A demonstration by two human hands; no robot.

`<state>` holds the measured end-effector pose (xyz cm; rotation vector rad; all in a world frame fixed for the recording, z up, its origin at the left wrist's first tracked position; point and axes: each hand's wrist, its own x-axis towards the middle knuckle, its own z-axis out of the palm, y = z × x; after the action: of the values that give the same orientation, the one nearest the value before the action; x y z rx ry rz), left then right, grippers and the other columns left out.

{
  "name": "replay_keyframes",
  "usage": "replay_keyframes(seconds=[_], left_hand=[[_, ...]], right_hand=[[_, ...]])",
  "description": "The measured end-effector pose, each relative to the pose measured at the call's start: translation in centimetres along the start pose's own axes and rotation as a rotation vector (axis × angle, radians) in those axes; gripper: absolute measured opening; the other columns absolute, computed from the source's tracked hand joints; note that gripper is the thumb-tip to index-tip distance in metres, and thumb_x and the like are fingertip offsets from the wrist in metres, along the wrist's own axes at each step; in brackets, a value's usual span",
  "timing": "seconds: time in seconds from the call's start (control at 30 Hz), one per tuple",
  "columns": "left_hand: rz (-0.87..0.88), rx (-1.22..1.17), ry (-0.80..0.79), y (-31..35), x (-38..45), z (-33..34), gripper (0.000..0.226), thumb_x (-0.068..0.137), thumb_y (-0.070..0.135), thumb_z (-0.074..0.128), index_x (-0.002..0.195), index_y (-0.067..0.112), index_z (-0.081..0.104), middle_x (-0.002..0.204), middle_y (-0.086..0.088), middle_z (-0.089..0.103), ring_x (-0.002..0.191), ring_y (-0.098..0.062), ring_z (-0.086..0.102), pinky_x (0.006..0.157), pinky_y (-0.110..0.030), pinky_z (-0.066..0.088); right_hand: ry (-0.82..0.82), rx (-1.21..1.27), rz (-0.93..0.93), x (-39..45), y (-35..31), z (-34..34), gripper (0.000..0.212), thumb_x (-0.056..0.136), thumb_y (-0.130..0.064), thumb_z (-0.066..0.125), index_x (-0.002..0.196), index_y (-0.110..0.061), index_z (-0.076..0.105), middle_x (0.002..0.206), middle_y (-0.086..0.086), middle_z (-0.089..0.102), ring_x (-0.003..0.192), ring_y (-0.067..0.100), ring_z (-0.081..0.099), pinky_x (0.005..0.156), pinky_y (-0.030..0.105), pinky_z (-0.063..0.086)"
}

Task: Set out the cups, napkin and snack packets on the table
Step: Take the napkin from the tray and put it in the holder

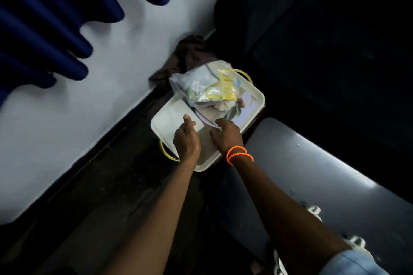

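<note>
Looking down from the head camera, the scene is dim: a pale wall [89, 87] runs diagonally across the left, with folds of dark blue curtain [55, 18] hanging over it at the top. A cream tray [257, 94] with raised rim and thin yellow wire handles [165, 152] sits low against the foot of that wall, on a dark surface too shadowed to make out. Just beyond the tray's far corner lies a crumpled brown cloth [187, 56]. To the tray's right a grey curved seat [312, 163] catches the light; the area behind it is black.

On the far half of the tray rests a clear plastic bag [196, 82] holding snack packets [223, 89], yellow ones among paler ones, blurred too much to count. A flat white napkin [172, 118] lies on the near left part of the tray. No cups can be made out.

The person's left hand [186, 140] is over the near half of the tray, fingers curled with the forefinger extended and its tip on the napkin's edge. The right hand [225, 136], with two orange bead bracelets [239, 155] at the wrist, is beside it, fingers bent down at the bag's near edge; whether they pinch the plastic cannot be told. A light blue sleeve [353, 263] shows at lower right.
</note>
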<state>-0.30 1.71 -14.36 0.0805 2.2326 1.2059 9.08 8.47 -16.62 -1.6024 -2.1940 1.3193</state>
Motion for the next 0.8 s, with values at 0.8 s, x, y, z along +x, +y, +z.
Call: replay_keyframes(seconds=[0.8], left_hand=[[-0.134, 0.034, 0.028, -2.7, 4.4, -1.8, 0.072, 0.108, 0.056, 0.024, 0.118, 0.007, 0.077, 0.124, -0.015, 0.074, 0.118, -0.034, 0.066, 0.108, -0.046, 0.049]], right_hand=[[-0.051, 0.341, 0.220, 5.4, -5.4, 7.2, 0.056, 0.072, -0.010, 0.086, 0.123, -0.006, 0.063, 0.119, 0.011, 0.069, 0.109, 0.029, 0.066, 0.090, 0.037, 0.055]])
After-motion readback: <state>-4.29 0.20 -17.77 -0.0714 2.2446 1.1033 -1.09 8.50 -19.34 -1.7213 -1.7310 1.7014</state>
